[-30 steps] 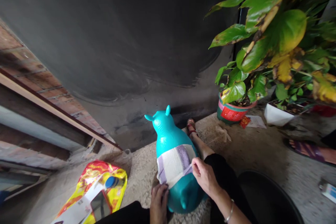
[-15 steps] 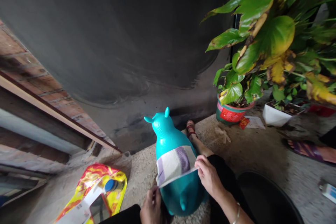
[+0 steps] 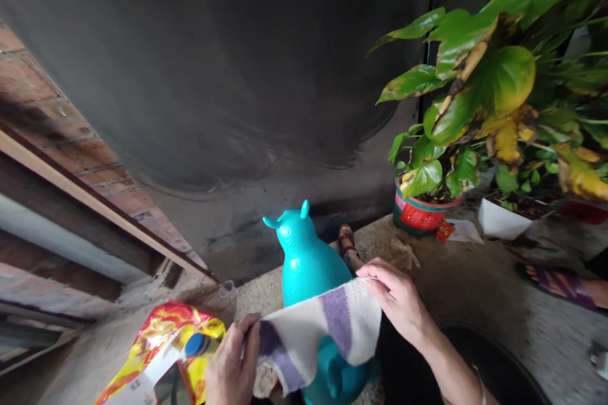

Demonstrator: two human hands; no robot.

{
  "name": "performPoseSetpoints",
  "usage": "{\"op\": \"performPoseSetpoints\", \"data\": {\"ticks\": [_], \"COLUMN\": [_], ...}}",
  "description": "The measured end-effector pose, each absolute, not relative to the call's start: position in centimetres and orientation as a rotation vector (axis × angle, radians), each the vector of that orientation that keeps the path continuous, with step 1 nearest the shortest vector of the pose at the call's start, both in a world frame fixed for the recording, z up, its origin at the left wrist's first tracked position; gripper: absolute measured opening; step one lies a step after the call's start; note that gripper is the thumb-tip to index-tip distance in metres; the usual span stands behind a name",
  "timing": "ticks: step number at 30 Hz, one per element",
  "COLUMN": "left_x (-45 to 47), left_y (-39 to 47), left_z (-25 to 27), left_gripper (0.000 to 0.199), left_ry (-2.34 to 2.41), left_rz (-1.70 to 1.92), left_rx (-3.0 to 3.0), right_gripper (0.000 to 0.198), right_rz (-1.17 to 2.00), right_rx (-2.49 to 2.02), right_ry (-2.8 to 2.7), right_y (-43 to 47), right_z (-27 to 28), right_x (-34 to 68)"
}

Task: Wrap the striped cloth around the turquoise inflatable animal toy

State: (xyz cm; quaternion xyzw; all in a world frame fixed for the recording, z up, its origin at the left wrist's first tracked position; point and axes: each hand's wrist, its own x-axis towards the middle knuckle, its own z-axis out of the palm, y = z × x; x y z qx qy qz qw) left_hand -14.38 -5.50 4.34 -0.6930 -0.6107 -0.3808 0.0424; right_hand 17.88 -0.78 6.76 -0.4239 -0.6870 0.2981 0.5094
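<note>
A white cloth with purple stripes (image 3: 304,326) stretches between my two hands. My left hand (image 3: 234,361) is closed on its left end, and my right hand (image 3: 396,300) pinches its upper right corner. Under and behind the cloth stands a turquoise animal-shaped toy (image 3: 311,266) with two upright ears, its head facing away from me. The cloth hangs across the toy's back and hides part of it; whether it touches the toy there I cannot tell.
At left lie a red and yellow bag (image 3: 164,335) and a blue-capped bottle (image 3: 196,344). A dark basin (image 3: 494,361) sits at lower right. Potted plants (image 3: 422,212) stand at right before a dark wall (image 3: 247,76). Another person's sandalled foot (image 3: 565,285) is at far right.
Both hands have lifted the cloth off the toy's back and spread wider. The left hand moved left, the right hand up and slightly right. The cloth's lower edge now hangs loose.
</note>
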Motion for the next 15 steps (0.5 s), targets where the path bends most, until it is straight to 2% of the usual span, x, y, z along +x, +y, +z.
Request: {"op": "performPoseSetpoints", "data": {"ticks": [3,6,9,11,15], "left_x": [-14.9,-14.6,-13.5,-12.5,-10.3], "left_y": [-3.2,0.6,3.5,3.9,2.4], "left_z": [3.9,1.4,-2.0,-4.6,-10.9], "left_gripper": [0.023,0.031,0.040,0.046,0.052], "left_ry": [-1.976,-2.177,-2.272,-2.345,-2.457], "left_rz": [-1.096,-0.994,-0.992,-1.055,-1.237], "left_rx": [-2.160,-2.110,-2.008,-1.932,-1.916], "right_gripper": [0.018,0.022,0.046,0.052,0.048], "right_rz": [0.688,0.616,0.495,0.424,0.372], "right_rx": [-1.138,-1.352,-1.543,-1.621,-1.681], "right_ry": [-1.735,-1.739,-1.673,-1.657,-1.712], "right_y": [2.4,6.9,9.7,9.4,5.4], "right_z": [5.9,2.6,-1.4,-4.1,-9.9], "right_x": [17.5,16.3,14.3,12.7,9.1]}}
